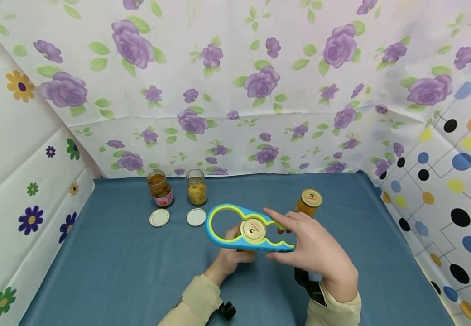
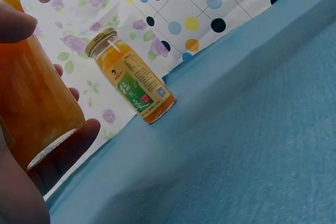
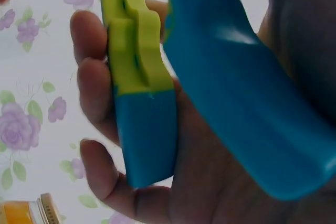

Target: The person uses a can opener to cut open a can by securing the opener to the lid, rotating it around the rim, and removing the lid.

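Note:
My left hand (image 1: 229, 261) grips a glass jar (image 2: 39, 95) of orange contents, its fingers wrapped round the glass in the left wrist view. From above, the jar's gold lid (image 1: 253, 230) sits within the middle opening of a blue and yellow-green jar opener (image 1: 232, 244). My right hand (image 1: 314, 242) holds the opener's two-armed handle end, thumb on one arm and fingers on the other. Up close in the right wrist view, the blue handle arms (image 3: 147, 135) stand apart with a gap between them. Most of the held jar is hidden under the opener in the head view.
Behind my right hand stands a gold-lidded jar (image 1: 309, 203) with a green and yellow label. At the back left are two uncovered jars, one of brownish fruit (image 1: 160, 188) and one of yellow fruit (image 1: 196, 190). Two white-faced lids (image 1: 159, 218) lie before them. Patterned cloth walls border the blue tablecloth (image 1: 129, 271).

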Motion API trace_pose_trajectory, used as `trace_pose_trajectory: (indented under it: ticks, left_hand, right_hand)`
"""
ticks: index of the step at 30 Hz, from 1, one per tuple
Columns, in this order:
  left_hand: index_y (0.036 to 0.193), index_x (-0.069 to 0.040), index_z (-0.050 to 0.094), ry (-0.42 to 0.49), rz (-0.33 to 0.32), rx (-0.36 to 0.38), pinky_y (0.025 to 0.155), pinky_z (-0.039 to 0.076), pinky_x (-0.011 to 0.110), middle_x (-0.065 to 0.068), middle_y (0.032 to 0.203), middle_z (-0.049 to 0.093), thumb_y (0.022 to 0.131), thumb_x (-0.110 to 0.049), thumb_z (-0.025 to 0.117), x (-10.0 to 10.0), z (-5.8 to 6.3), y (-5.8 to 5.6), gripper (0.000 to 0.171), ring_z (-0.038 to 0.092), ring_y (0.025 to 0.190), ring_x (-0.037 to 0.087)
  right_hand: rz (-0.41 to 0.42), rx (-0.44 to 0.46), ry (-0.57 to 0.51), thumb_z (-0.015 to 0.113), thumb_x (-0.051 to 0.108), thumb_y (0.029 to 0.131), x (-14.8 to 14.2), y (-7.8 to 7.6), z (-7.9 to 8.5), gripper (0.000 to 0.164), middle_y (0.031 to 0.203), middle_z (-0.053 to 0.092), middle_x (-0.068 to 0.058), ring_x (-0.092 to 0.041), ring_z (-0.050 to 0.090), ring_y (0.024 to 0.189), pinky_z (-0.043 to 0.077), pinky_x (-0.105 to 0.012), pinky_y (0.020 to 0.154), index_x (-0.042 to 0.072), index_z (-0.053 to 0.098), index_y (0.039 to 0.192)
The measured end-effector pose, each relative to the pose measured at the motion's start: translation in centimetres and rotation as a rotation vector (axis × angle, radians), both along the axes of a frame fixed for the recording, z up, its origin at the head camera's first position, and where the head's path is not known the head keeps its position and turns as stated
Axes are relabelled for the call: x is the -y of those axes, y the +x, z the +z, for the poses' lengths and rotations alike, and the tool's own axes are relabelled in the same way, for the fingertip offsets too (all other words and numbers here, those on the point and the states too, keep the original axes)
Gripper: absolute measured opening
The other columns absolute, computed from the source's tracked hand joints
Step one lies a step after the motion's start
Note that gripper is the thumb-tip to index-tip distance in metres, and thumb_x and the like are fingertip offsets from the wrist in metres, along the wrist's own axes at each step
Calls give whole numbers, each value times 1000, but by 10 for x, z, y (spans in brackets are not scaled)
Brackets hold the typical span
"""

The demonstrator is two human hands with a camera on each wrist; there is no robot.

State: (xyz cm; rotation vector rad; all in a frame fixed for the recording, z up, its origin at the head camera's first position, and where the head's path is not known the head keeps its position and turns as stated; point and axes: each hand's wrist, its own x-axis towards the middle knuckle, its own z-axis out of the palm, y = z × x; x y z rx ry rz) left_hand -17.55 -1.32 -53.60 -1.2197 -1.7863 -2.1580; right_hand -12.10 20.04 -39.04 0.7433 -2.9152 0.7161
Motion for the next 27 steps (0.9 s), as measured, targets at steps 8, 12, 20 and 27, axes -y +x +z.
trace_pose_trajectory:
  ticks: [8,12,20,27]
  left_hand:
    - [133,-4,55,-21,15,-56,78,51,41,12,105,66,70,-10,70,0,2,-4,65,57,83,21]
    - [133,-5,55,-26,48,-76,76,53,40,12,105,67,68,-8,70,0,2,-1,66,58,82,20]
    - [133,-5,55,-42,63,-78,77,54,40,13,105,68,69,-10,72,-1,1,0,67,61,84,20]
    - [126,0,58,-89,31,-31,77,52,37,15,102,68,64,-3,71,0,14,8,64,59,85,19]
  right_hand:
    - [-43,59,-11,84,52,72,2,1,2,91,82,56,19,-1,50,66,47,-27,54,48,34,148]
    - [-37,35,-8,86,51,71,2,1,1,89,80,57,22,0,49,60,46,-26,50,48,39,146]
    - [-16,-7,10,87,49,69,-2,2,2,88,77,56,26,3,48,56,45,-23,47,48,42,145]
    - [0,-22,31,84,56,69,-6,4,1,87,73,54,26,3,47,57,44,-23,48,46,44,145]
